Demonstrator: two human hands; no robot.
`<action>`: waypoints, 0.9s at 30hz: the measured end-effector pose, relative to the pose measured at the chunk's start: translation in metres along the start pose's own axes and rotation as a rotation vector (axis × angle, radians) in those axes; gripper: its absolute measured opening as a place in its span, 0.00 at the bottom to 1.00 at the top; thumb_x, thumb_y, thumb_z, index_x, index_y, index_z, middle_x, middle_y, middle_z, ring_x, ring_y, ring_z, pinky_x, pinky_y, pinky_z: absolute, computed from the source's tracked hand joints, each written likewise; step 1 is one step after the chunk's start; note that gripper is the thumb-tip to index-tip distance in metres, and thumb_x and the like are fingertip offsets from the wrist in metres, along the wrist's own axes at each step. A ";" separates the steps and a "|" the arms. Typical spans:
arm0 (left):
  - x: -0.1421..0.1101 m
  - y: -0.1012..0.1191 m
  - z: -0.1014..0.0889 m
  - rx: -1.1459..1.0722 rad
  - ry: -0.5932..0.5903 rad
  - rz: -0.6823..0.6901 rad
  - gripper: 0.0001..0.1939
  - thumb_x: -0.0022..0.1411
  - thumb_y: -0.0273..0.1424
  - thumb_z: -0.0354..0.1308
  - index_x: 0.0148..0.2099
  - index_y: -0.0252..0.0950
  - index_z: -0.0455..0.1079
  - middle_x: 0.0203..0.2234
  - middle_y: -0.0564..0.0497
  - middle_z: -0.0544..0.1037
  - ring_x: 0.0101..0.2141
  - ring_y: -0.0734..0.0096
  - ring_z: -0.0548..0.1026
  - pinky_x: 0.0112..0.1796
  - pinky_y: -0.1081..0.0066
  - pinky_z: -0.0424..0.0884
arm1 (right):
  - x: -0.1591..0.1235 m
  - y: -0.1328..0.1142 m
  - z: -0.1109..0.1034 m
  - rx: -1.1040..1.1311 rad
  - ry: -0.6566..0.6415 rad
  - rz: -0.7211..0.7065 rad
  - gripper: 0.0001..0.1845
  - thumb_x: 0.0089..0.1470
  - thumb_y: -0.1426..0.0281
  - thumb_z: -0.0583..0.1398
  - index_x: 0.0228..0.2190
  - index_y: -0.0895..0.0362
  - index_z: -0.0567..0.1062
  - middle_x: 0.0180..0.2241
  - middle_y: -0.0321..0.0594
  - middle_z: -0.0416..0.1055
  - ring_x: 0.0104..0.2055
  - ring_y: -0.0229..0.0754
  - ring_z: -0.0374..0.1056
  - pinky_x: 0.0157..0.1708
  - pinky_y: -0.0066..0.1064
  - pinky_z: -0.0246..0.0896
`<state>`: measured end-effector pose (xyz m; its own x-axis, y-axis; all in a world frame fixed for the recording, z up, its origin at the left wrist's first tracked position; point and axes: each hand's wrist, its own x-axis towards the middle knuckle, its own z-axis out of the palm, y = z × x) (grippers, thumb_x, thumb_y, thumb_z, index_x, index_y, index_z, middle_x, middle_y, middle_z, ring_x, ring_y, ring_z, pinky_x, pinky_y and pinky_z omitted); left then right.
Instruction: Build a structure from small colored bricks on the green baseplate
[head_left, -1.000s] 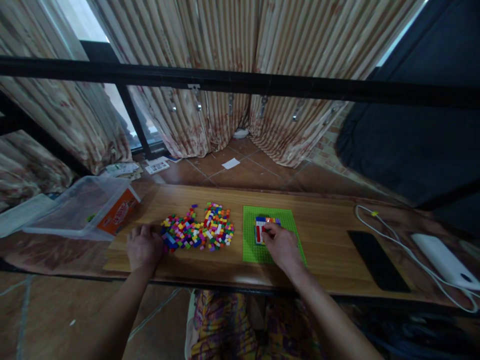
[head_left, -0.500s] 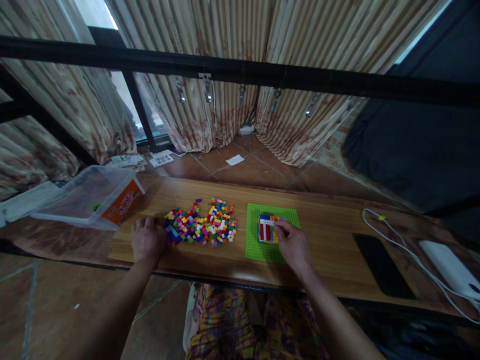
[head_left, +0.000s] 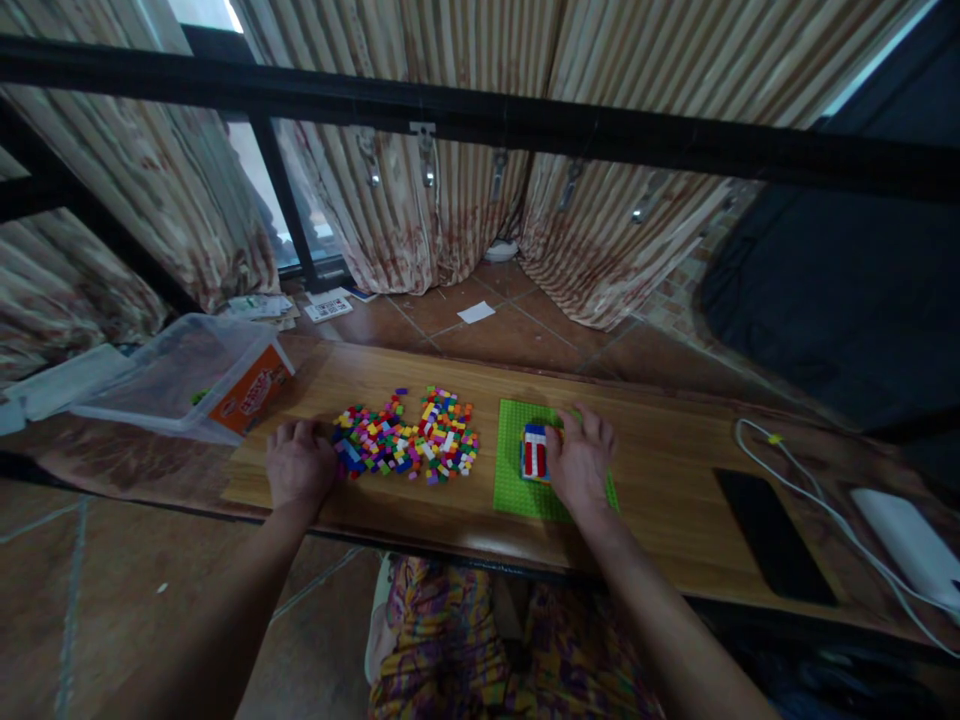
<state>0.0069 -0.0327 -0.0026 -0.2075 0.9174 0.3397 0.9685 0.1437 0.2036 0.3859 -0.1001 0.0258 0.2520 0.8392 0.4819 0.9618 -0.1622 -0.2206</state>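
Observation:
A green baseplate (head_left: 517,485) lies on the wooden board (head_left: 660,470). On it sits a small build of red, white and blue bricks (head_left: 534,452). My right hand (head_left: 579,462) rests palm down on the plate, fingers spread, right beside the build and covering its right part. To the left lies a pile of small coloured bricks (head_left: 409,438). My left hand (head_left: 300,466) lies on the board at the pile's left edge, fingers loosely curled, with nothing visible in them.
A clear plastic tub (head_left: 187,375) with an orange label stands at the board's left end. A black phone (head_left: 772,535), a white cable (head_left: 817,510) and a white power bank (head_left: 911,550) lie at the right. A black rail (head_left: 480,120) and curtains stand behind.
My right hand has gone from pinching at the brick build to lying flat beside it. The view has shifted slightly. My left hand has stayed at the pile's edge.

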 end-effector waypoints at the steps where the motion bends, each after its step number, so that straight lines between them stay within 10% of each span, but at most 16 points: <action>1: 0.000 0.000 0.000 -0.006 0.003 -0.001 0.18 0.58 0.30 0.45 0.45 0.32 0.73 0.42 0.38 0.74 0.44 0.50 0.69 0.46 0.57 0.65 | 0.002 -0.001 0.001 -0.004 -0.008 -0.013 0.17 0.59 0.66 0.54 0.47 0.58 0.74 0.54 0.52 0.65 0.54 0.55 0.57 0.53 0.48 0.49; 27: -0.002 0.003 0.000 -0.007 -0.024 -0.022 0.18 0.59 0.28 0.45 0.46 0.31 0.73 0.42 0.37 0.73 0.46 0.51 0.68 0.49 0.57 0.63 | 0.011 -0.002 0.019 0.070 -0.324 -0.094 0.20 0.64 0.70 0.46 0.47 0.57 0.74 0.42 0.48 0.77 0.45 0.48 0.70 0.47 0.39 0.57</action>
<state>0.0097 -0.0336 -0.0029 -0.2256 0.9227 0.3126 0.9626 0.1617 0.2176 0.3845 -0.0805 0.0150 0.1051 0.9719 0.2108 0.9667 -0.0500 -0.2512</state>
